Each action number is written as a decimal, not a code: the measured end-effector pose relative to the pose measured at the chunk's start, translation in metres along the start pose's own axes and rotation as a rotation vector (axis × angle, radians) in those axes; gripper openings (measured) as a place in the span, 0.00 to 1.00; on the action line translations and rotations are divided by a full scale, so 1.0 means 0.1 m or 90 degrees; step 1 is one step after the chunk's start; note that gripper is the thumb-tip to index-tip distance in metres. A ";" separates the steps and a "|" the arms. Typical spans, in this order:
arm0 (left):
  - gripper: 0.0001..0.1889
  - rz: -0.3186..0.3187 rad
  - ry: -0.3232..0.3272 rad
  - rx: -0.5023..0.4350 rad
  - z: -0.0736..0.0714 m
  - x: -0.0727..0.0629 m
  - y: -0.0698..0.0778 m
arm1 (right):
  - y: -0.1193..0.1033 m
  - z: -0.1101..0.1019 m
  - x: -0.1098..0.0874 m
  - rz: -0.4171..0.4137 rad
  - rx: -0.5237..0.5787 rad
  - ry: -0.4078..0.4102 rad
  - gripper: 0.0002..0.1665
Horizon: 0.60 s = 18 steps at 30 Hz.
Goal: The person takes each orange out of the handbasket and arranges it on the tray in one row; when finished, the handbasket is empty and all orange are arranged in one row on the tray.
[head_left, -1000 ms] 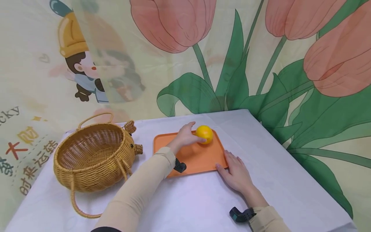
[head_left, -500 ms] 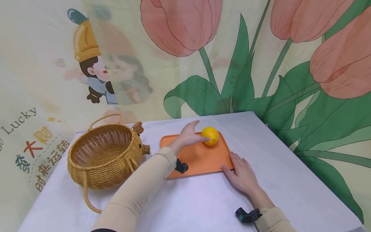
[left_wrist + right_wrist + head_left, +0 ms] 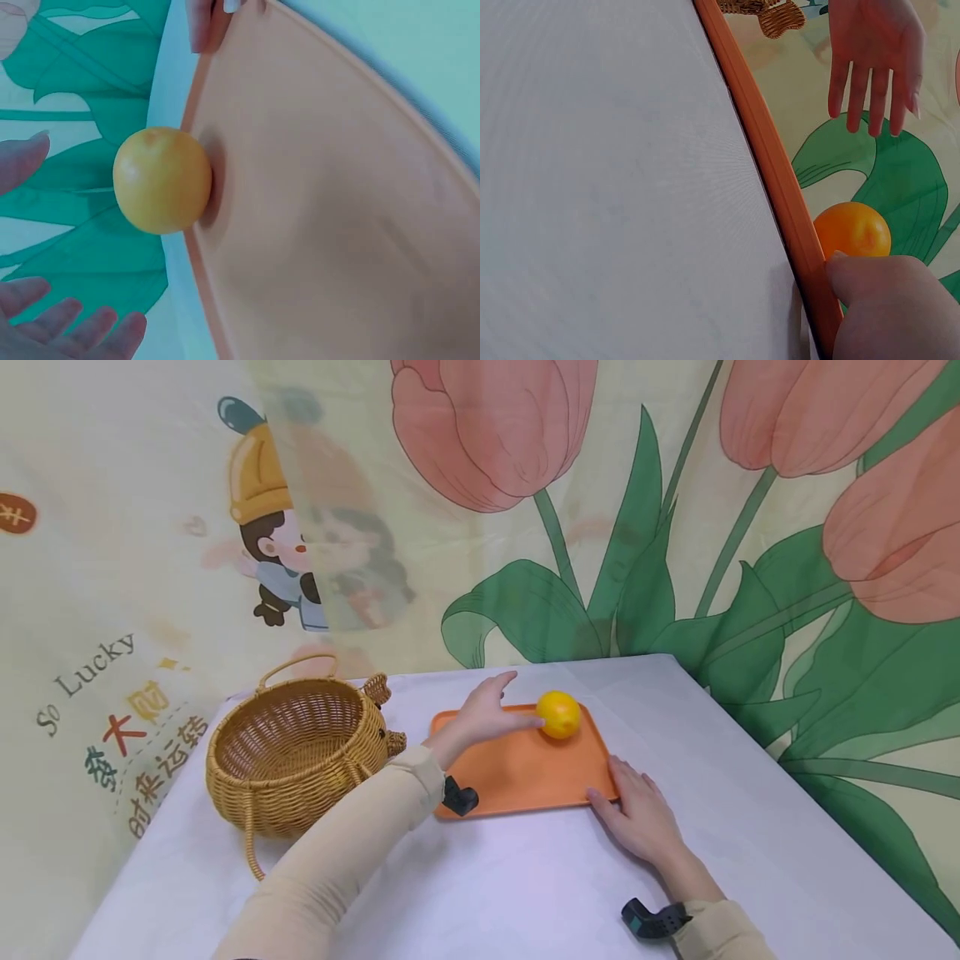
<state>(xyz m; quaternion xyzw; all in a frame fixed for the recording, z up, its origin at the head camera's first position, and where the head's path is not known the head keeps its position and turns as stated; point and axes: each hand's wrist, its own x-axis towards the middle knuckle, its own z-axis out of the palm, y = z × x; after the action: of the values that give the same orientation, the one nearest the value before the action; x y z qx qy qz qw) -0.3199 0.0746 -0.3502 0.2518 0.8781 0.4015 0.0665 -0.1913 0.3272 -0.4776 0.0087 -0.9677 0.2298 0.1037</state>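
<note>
A yellow-orange fruit (image 3: pixel 558 714) (image 3: pixel 161 180) (image 3: pixel 853 229) sits at the far right corner of an orange tray (image 3: pixel 517 772) (image 3: pixel 337 210) (image 3: pixel 769 142). My left hand (image 3: pixel 487 714) (image 3: pixel 874 45) hovers just left of the fruit with its fingers straight and spread. In the left wrist view a small gap shows between its fingertips (image 3: pixel 67 326) and the fruit. My right hand (image 3: pixel 637 814) lies flat on the white tablecloth (image 3: pixel 525 885) at the tray's near right corner, its thumb (image 3: pixel 889 307) against the rim.
A round wicker basket (image 3: pixel 300 752) (image 3: pixel 769 11) with loop handles stands left of the tray, nothing visible inside. A printed curtain with tulips and a cartoon figure hangs right behind the table. The table's right edge (image 3: pixel 810 793) slants close by.
My left hand's fingers have straightened and come off the fruit, which stays in the tray corner. The head view has swung left, so everything sits further right. The right hand is still.
</note>
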 end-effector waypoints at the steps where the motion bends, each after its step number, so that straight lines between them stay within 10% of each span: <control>1: 0.51 -0.003 0.002 -0.007 -0.01 -0.03 -0.01 | 0.00 0.00 -0.01 0.001 0.000 -0.003 0.51; 18: 0.46 0.013 0.044 -0.051 -0.52 -0.42 -0.14 | -0.02 -0.05 -0.01 -0.010 0.004 -0.013 0.51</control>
<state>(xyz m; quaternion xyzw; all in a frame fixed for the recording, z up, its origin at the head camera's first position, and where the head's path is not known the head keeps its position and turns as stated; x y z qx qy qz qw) -0.3061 0.0107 -0.3293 0.2441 0.8603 0.4455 0.0424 -0.1888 0.3276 -0.4726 0.0187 -0.9678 0.2319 0.0959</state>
